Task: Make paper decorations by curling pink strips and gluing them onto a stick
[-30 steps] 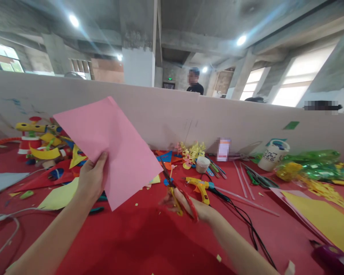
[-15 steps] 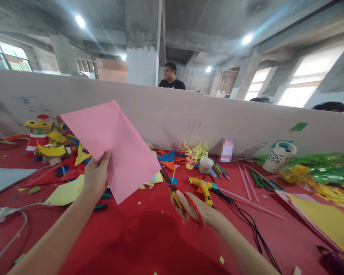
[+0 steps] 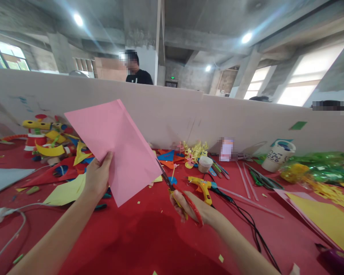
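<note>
- Where the right hand (image 3: 185, 202) grips the scissors (image 3: 171, 187) at six o'clock, blades reach the edge of the sheet (image 3: 134, 156); cut depth unclear.
- Left hand (image 3: 99, 175), eight o'clock: thumb and fingers pinch the sheet.
- Sheet, nine o'clock, above the table (image 3: 117, 240): cutting judged barely begun, bulk left; pink, tilted, mostly whole.

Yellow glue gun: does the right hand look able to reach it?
Probably yes: the glue gun lies close to the right hand, nothing visibly between them, but held scissors occupy its grip.
</note>
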`<state>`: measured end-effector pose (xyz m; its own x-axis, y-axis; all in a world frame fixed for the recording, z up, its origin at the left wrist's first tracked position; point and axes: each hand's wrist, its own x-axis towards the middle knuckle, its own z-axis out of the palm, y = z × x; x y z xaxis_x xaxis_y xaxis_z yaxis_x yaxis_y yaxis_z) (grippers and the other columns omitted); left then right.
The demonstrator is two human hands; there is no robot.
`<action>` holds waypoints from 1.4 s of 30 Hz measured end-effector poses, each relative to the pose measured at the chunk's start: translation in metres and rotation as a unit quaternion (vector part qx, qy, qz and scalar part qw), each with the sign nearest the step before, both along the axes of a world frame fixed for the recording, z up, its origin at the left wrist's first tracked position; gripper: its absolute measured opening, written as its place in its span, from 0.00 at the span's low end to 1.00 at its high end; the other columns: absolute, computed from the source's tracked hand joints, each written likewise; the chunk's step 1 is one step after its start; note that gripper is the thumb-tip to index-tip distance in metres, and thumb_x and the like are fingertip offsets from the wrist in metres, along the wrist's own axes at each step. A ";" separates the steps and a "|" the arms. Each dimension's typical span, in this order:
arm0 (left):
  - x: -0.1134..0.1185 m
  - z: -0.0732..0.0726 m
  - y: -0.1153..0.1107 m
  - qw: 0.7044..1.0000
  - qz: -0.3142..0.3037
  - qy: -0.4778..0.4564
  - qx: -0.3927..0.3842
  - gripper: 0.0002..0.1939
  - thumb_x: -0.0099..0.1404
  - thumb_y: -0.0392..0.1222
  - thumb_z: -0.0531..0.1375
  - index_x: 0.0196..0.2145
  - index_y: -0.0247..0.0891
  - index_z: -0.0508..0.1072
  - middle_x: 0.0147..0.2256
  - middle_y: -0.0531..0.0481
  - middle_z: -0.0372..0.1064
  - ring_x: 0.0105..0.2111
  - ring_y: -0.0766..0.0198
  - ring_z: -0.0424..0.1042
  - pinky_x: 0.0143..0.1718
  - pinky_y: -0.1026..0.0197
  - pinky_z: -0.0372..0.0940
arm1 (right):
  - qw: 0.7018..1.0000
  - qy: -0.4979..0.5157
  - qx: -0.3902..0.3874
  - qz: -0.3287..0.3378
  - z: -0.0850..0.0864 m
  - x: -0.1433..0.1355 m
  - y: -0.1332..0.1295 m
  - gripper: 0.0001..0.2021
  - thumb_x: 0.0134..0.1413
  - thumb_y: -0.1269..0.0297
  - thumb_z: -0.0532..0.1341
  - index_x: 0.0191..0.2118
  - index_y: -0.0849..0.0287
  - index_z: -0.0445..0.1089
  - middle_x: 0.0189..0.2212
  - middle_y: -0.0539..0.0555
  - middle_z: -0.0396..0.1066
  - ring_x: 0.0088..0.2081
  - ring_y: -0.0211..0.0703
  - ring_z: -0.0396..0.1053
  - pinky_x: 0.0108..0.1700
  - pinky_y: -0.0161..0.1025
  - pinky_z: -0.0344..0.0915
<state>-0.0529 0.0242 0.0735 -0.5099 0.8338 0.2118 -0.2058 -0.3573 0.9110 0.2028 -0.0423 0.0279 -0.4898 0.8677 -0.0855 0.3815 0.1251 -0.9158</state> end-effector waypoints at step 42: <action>-0.003 -0.007 0.005 0.998 -0.035 0.016 0.048 0.17 0.50 0.45 0.65 0.38 0.38 0.74 0.34 0.50 0.76 0.36 0.58 0.74 0.38 0.60 0.70 | 0.997 0.041 0.038 -0.059 -0.020 0.001 0.008 0.28 0.48 0.34 0.42 0.20 0.57 0.50 0.12 0.42 0.47 0.10 0.28 0.49 0.09 0.28 0.50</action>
<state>-0.0559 0.0291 0.0669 -0.4427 0.8423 0.3076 -0.2054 -0.4292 0.8796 0.2037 -0.0342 0.0083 -0.3872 0.9218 0.0184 0.3225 0.1541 -0.9339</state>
